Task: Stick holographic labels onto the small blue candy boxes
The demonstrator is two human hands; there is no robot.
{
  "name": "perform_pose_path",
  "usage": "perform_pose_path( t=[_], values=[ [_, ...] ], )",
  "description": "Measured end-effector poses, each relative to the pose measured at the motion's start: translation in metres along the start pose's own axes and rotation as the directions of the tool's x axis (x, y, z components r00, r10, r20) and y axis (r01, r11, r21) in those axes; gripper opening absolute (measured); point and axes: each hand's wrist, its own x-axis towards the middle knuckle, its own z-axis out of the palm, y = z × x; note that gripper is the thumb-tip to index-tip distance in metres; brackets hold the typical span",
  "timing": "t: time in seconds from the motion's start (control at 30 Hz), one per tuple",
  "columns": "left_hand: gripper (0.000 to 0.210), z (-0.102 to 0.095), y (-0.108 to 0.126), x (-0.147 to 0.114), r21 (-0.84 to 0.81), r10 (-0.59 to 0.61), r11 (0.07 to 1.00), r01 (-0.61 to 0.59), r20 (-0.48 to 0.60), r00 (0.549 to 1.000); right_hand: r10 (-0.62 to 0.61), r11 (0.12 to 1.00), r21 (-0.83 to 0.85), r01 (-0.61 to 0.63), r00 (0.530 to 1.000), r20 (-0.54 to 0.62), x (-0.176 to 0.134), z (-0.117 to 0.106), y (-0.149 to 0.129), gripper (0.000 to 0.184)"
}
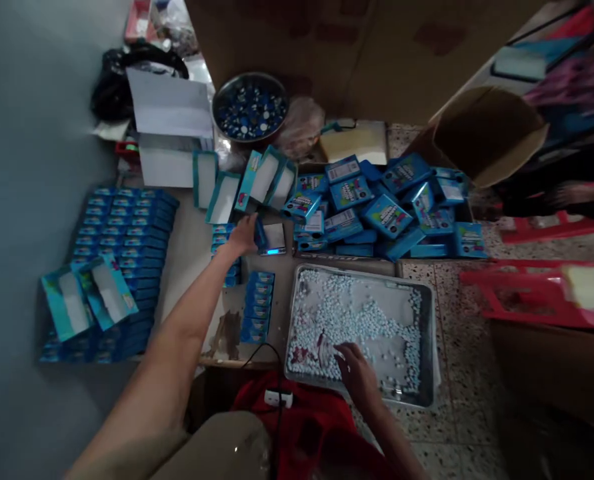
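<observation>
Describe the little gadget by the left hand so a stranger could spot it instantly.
Find the large metal tray of pale balls, then look beyond its far left corner. Between the left hand and the heaped blue boxes sits a small flat gadget. Its glowing blue strip sets it apart from the boxes around it.

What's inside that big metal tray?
The tray holds many small, pale blue and white balls, spread unevenly with barer patches between. The right hand covers part of the near side; what lies beneath it can't be seen.
</observation>
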Motion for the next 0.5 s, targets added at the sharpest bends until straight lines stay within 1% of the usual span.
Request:
perform_pose_path(
  t=[0.03, 0.07, 0.1, 0.13, 0.17, 0.2, 0.23, 0.27, 0.3, 0.33, 0.4, 0.43, 0.47, 0.5],
  values=[
    [0.119, -0.014, 0.0, -0.005, -0.094, -0.024, 0.995, 0.015, -0.099, 0.995, 0.012, 1.0, 0.008, -0.012, 1.0, 0.004, -0.011, 0.001, 0.005, 0.032],
    [0.119, -0.029, 0.003, -0.009, -0.191, -0.035, 0.982, -0.004, -0.197, 0.98, 0.028, 1.0, 0.012, -0.028, 1.0, 0.011, -0.018, 0.0, 0.009, 0.031],
    [0.117, -0.046, 0.009, -0.01, -0.272, -0.021, 0.961, -0.059, -0.282, 0.959, 0.044, 0.999, 0.013, -0.044, 0.999, 0.022, -0.021, -0.003, 0.011, 0.031],
    [0.114, -0.063, 0.019, -0.009, -0.321, 0.018, 0.937, -0.138, -0.351, 0.936, 0.056, 0.998, 0.013, -0.057, 0.998, 0.037, -0.02, -0.006, 0.012, 0.03],
    [0.111, -0.079, 0.034, -0.004, -0.337, 0.078, 0.913, -0.228, -0.404, 0.911, 0.061, 0.998, 0.012, -0.062, 0.997, 0.056, -0.015, -0.01, 0.011, 0.03],
    [0.108, -0.092, 0.054, 0.002, -0.326, 0.163, 0.887, -0.326, -0.441, 0.883, 0.058, 0.998, 0.011, -0.059, 0.996, 0.075, -0.008, -0.014, 0.01, 0.03],
    [0.106, -0.101, 0.079, 0.01, -0.298, 0.258, 0.857, -0.42, -0.458, 0.851, 0.05, 0.999, 0.01, -0.051, 0.995, 0.09, 0.0, -0.018, 0.007, 0.03],
    [0.106, -0.106, 0.106, 0.018, -0.267, 0.339, 0.828, -0.493, -0.461, 0.82, 0.037, 0.999, 0.006, -0.038, 0.994, 0.102, 0.01, -0.022, 0.005, 0.03],
    [0.104, -0.106, 0.135, 0.028, -0.24, 0.411, 0.797, -0.554, -0.455, 0.79, 0.022, 1.0, 0.0, -0.022, 0.993, 0.112, 0.019, -0.025, 0.002, 0.031],
    [0.103, -0.102, 0.162, 0.039, -0.221, 0.479, 0.765, -0.606, -0.435, 0.763, 0.007, 1.0, -0.008, -0.007, 0.993, 0.118, 0.027, -0.027, -0.001, 0.031],
    [0.101, -0.085, 0.207, 0.061, -0.207, 0.573, 0.715, -0.668, -0.373, 0.73, -0.025, 0.999, -0.022, 0.028, 0.992, 0.124, 0.039, -0.029, -0.005, 0.033],
    [0.1, -0.075, 0.222, 0.07, -0.206, 0.592, 0.708, -0.676, -0.35, 0.726, -0.046, 0.998, -0.025, 0.049, 0.99, 0.131, 0.042, -0.029, -0.005, 0.034],
    [0.098, -0.065, 0.231, 0.077, -0.198, 0.602, 0.705, -0.681, -0.339, 0.722, -0.07, 0.997, -0.025, 0.075, 0.988, 0.139, 0.044, -0.029, -0.004, 0.035],
    [0.096, -0.057, 0.235, 0.078, -0.176, 0.601, 0.708, -0.684, -0.36, 0.714, -0.094, 0.995, -0.026, 0.099, 0.985, 0.146, 0.044, -0.028, -0.003, 0.036]
  ],
)
